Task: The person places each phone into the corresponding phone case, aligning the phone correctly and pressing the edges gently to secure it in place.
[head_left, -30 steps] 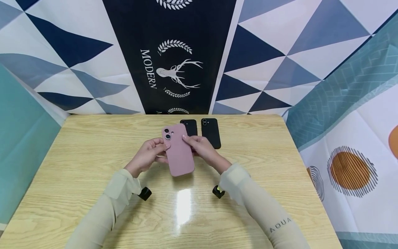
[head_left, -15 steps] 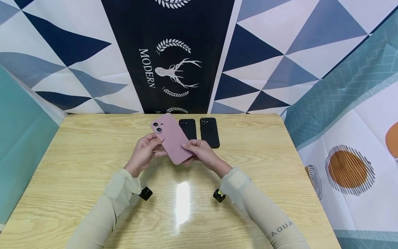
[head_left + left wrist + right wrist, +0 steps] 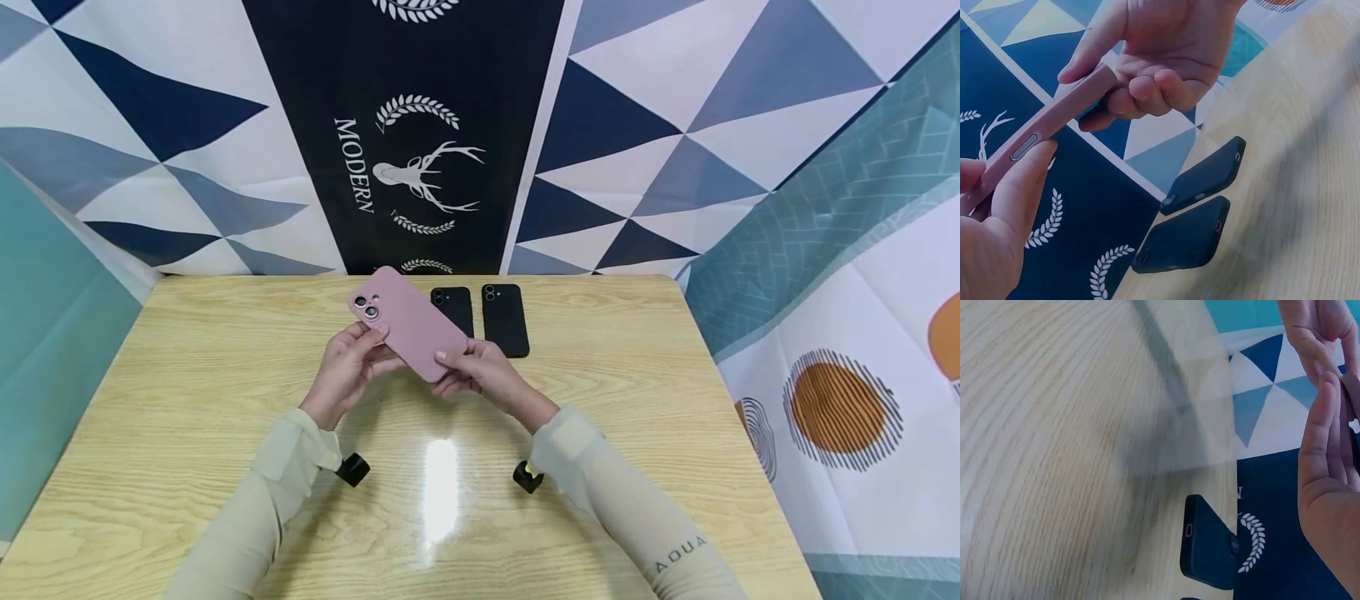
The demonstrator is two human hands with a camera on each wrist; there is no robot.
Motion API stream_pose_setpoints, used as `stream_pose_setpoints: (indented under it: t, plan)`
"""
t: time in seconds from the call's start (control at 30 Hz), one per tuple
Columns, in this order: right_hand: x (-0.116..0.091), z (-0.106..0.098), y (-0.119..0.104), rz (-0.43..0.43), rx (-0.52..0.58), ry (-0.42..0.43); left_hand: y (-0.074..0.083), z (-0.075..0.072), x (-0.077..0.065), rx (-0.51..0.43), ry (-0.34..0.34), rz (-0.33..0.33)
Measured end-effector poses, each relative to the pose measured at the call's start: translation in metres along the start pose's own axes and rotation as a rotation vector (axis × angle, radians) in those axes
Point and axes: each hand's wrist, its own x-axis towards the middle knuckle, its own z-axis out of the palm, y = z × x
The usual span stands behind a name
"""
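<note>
A pink phone case (image 3: 412, 325) with two camera lenses at its upper left corner is tilted in the air above the far part of the table. My left hand (image 3: 341, 371) pinches its left edge near the lenses, thumb on the back. At the lower right corner, my right hand (image 3: 487, 375) grips it with the thumb on top. Seen edge-on in the left wrist view, the pink case (image 3: 1035, 128) shows a long side button. Whether a phone sits inside I cannot tell. In the right wrist view, most of the case lies outside the picture.
Two black phones or cased phones lie behind my hands: the left black one (image 3: 461, 308) is partly covered by the pink case, the right black one (image 3: 506, 321) beside it. A patterned cloth (image 3: 615, 158) hangs behind the wooden table (image 3: 637, 400).
The pink case has turned counterclockwise, its lens end moving left and away. My right hand has shifted from its right edge to its lower right corner; my left keeps its hold.
</note>
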Motion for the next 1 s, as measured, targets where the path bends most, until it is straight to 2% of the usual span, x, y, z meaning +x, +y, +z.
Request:
stream_pose_setpoints:
  t: [0.2, 0.3, 0.4, 0.63, 0.73, 0.87, 1.0]
  plan:
    - [0.0016, 0.0034, 0.0032, 0.019, 0.002, -0.078, -0.0006, 0.0014, -0.0007, -0.039, 0.009, 0.038]
    - [0.0022, 0.0048, 0.0035, 0.023, -0.004, -0.104, -0.0012, 0.0016, -0.0005, -0.061, -0.011, 0.055]
    - [0.0018, 0.0054, 0.0032, 0.003, -0.018, -0.095, -0.0019, 0.0009, -0.0008, -0.094, -0.059, 0.06]
    - [-0.0024, 0.0028, 0.0002, -0.075, -0.007, -0.054, -0.0023, -0.003, -0.003, -0.174, -0.219, 0.037]
    - [-0.0045, 0.0019, -0.001, -0.107, -0.003, -0.048, -0.002, -0.0029, -0.0031, -0.2, -0.263, 0.031]
    - [-0.0059, 0.0036, -0.0022, -0.139, 0.019, -0.064, -0.0022, -0.001, -0.003, -0.232, -0.26, 0.048]
    - [-0.0039, 0.0056, -0.0025, -0.154, 0.05, -0.048, -0.0047, 0.0006, -0.0035, -0.223, -0.244, 0.05]
